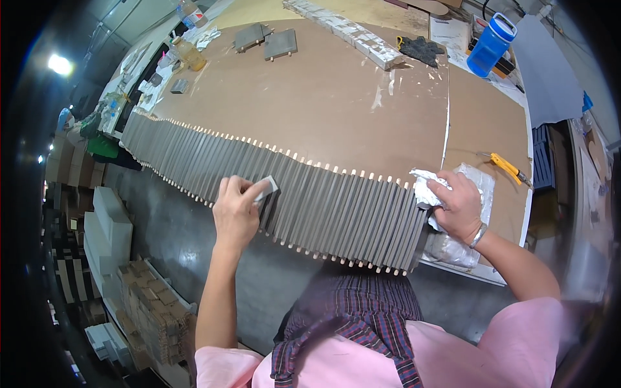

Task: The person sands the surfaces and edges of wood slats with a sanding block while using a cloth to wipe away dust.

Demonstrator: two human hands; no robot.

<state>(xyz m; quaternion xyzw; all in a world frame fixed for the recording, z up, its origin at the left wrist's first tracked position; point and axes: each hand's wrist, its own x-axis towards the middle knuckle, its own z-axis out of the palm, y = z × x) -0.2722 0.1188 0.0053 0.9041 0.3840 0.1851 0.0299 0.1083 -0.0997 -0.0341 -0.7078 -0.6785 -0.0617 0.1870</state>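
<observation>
A long row of grey slat-like pieces (pixel 336 213), packed side by side with pale wooden pegs sticking out at both ends, runs along the table's near edge. My left hand (pixel 234 210) is closed around a small pale grey block (pixel 266 188), resting it against the middle of the row; I cannot tell what the block is made of. At the row's right end, my right hand (pixel 462 205) grips a crumpled white cloth or paper (pixel 424 189), which touches or nearly touches the last pieces. A clear plastic bag (pixel 456 251) lies below this hand.
Two loose grey pegged pieces (pixel 280 44) and a small grey block (pixel 180 86) lie on the brown tabletop (pixel 310 103). Farther back are a paint-spattered bar (pixel 346 32), a dark glove or rag (pixel 420 50) and a blue bottle (pixel 491 45). A yellow-handled tool (pixel 508 169) lies right.
</observation>
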